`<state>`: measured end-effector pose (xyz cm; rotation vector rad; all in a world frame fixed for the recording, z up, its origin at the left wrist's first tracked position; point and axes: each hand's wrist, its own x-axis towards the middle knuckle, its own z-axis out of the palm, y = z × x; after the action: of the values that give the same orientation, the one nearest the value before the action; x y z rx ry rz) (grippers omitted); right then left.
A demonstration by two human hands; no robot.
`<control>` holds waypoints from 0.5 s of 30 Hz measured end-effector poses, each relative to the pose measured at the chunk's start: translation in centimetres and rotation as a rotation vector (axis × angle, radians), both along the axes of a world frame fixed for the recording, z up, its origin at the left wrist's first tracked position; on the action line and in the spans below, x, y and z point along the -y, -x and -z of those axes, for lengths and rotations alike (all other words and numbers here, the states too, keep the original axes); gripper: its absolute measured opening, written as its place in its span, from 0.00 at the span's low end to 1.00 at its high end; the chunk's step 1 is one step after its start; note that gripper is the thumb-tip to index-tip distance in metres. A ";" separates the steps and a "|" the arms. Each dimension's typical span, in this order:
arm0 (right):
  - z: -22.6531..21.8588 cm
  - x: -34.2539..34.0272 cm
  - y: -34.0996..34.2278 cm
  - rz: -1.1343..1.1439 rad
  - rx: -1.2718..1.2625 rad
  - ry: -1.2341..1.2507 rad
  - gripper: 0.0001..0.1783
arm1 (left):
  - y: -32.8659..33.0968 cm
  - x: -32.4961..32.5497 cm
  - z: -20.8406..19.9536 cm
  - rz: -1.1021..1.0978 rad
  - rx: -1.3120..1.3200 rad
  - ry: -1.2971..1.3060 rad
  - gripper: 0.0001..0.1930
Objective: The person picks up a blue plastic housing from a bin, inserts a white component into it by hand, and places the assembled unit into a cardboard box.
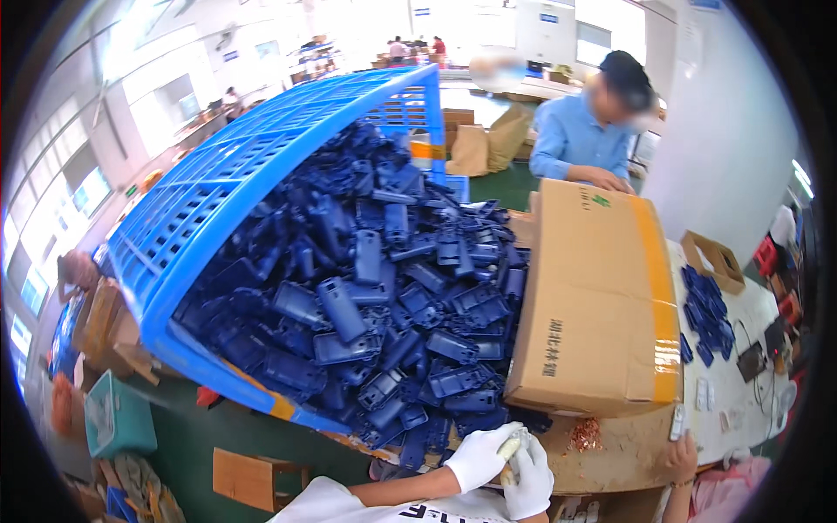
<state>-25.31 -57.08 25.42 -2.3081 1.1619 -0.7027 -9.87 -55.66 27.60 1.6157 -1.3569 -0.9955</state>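
Both my hands wear white gloves and meet close to my body, at the near edge of the table. My left hand [479, 457] has its fingers bent and pressed together. My right hand [530, 478] is closed against it. Between their fingertips sits something small and pale that I cannot make out. Just beyond my hands, a large heap of dark blue plastic casings [342, 309] spills out of a tipped blue crate [196, 200] onto the table. Small copper-coloured bits [585, 434] lie in a little pile right of my hands.
A big taped cardboard box [593, 296] stands right of the heap. Behind it a person in a blue shirt [575, 139] works. Another person's hand [681, 458] is at the white table [728, 397], near more blue casings [707, 314]. A wooden stool [244, 478] and teal bin [120, 418] stand at left.
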 end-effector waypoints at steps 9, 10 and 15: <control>0.9 0.9 -0.1 -0.127 0.050 0.094 0.33 | -0.9 -0.5 0.1 -0.025 -0.039 0.015 0.19; 0.8 1.0 -0.1 -0.135 0.064 0.095 0.33 | -0.9 -0.5 0.3 -0.036 -0.027 0.058 0.19; 0.9 0.3 0.1 -0.118 -0.016 -0.006 0.35 | -0.7 -0.8 0.5 -0.041 0.010 0.045 0.18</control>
<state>-25.39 -57.42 24.52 -2.3593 1.0231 -0.6368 -9.16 -54.82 27.13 1.6109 -1.3379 -0.9277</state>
